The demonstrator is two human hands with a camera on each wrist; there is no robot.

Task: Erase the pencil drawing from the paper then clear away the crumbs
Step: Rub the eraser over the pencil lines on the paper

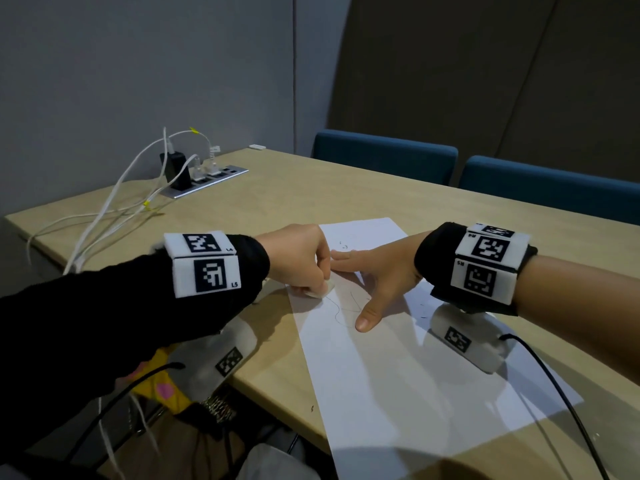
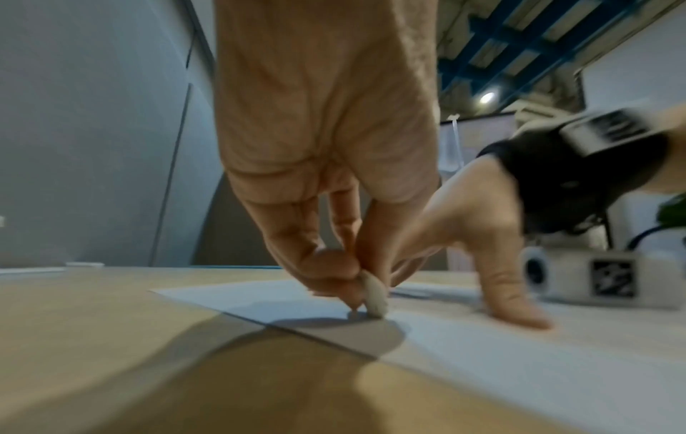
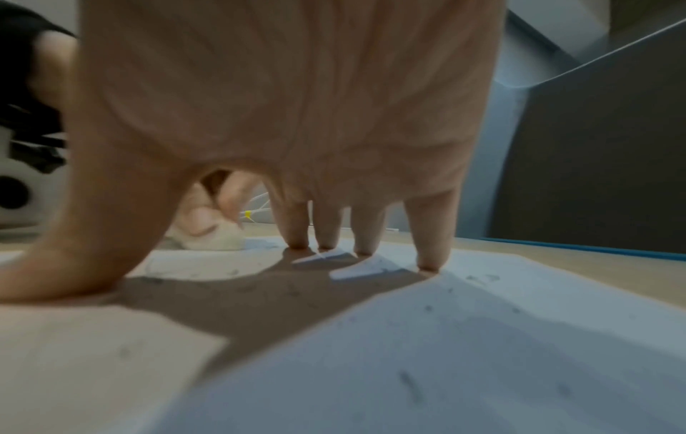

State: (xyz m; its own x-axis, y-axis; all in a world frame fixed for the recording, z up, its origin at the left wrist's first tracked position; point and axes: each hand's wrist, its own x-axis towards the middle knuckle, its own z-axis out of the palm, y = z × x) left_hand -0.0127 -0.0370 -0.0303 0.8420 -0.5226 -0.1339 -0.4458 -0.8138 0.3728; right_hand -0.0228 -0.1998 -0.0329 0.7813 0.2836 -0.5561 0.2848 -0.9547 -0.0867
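Observation:
A white sheet of paper (image 1: 398, 368) lies on the wooden table (image 1: 277, 202) with faint pencil lines (image 1: 341, 308) near its left edge. My left hand (image 1: 301, 261) pinches a small white eraser (image 1: 323, 289) and presses it onto the paper by that edge; the left wrist view shows the eraser (image 2: 375, 296) touching the sheet (image 2: 519, 367). My right hand (image 1: 377, 275) lies flat on the paper, fingers spread and thumb out, just right of the eraser. In the right wrist view dark crumbs (image 3: 408, 381) dot the paper (image 3: 482, 352), and the eraser (image 3: 219, 240) shows beyond the thumb.
A power strip (image 1: 207, 178) with a black charger and white cables (image 1: 114, 209) sits at the table's far left. Two blue chair backs (image 1: 384, 155) stand behind the far edge. A black cable (image 1: 561, 393) trails from my right wrist across the paper's right side.

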